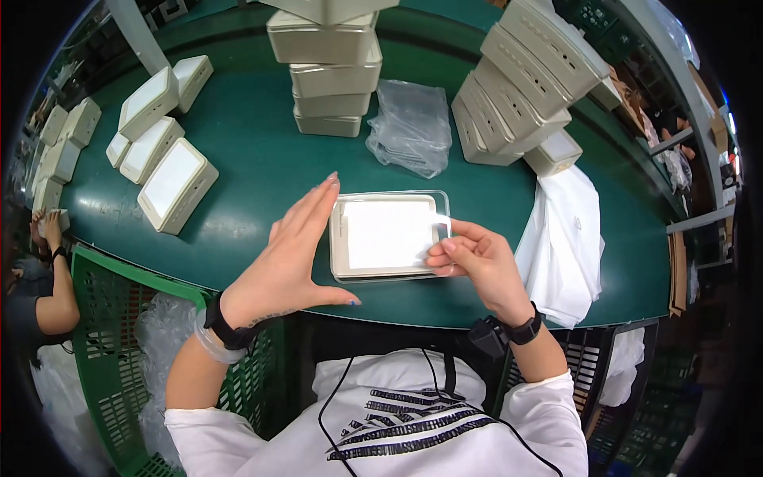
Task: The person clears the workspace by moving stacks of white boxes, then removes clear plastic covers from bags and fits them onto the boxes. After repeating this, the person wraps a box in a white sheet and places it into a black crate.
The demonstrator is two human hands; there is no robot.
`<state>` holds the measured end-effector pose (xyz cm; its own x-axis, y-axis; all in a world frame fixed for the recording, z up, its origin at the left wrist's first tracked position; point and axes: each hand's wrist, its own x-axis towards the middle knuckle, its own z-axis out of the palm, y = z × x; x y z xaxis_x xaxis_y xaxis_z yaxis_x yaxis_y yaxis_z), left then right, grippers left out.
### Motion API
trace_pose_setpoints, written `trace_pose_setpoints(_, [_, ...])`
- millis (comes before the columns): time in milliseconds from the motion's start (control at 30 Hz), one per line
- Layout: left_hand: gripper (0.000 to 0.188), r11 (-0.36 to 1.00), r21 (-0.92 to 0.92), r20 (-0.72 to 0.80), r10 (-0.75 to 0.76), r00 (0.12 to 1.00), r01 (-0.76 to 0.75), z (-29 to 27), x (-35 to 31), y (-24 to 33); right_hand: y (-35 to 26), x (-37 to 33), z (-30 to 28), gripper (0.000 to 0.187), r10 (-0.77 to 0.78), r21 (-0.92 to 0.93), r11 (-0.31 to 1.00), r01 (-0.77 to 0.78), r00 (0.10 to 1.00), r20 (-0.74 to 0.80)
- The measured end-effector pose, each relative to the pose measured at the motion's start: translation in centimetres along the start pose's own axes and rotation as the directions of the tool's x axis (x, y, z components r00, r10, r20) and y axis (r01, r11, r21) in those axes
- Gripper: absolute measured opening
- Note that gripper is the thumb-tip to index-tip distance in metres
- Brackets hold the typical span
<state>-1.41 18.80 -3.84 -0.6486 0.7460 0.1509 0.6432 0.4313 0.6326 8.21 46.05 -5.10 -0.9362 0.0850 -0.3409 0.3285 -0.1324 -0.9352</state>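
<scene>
A cream box-shaped device with a bright white front panel lies flat on the green table in front of me. A clear plastic cover surrounds it and sticks out past its right end. At that end, my right hand pinches the cover's edge between thumb and fingers. My left hand is open at the device's left side, thumb spread away from the stretched fingers. Whether its fingertips touch the cover I cannot tell.
Tall stacks of cream devices stand at the back middle and back right. Between them lie clear plastic bags. More devices rest at left. A white bag drapes at right. Green crate stands below left; a co-worker's arm is beyond.
</scene>
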Motion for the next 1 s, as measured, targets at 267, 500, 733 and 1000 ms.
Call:
trace_pose_setpoints(267, [0.113,0.999,-0.031,0.113,-0.021,0.993,0.024,0.8,0.7,-1.5,-0.4,0.1,-0.4,0.057,-0.271,-0.591,0.786,0.181,0.96,-0.066])
trace_pose_setpoints(500, [0.111,1.0,0.009,0.138,-0.005,0.99,0.004,0.7,1.0,-1.1,-1.0,2.1,-1.7,0.108,-0.404,-0.7,0.481,0.527,0.842,0.357])
trace_pose_setpoints(733, [0.111,0.998,0.058,0.158,-0.002,0.987,-0.007,0.4,1.2,-1.3,-1.5,3.2,-1.5,0.13,-0.298,-0.692,0.478,0.541,0.841,0.452])
trace_pose_setpoints(1000, [0.117,0.995,0.089,0.264,-0.076,0.961,0.055,0.3,1.5,-1.3,-2.4,3.7,-1.2,0.128,-0.206,-0.706,0.498,0.503,0.86,0.467])
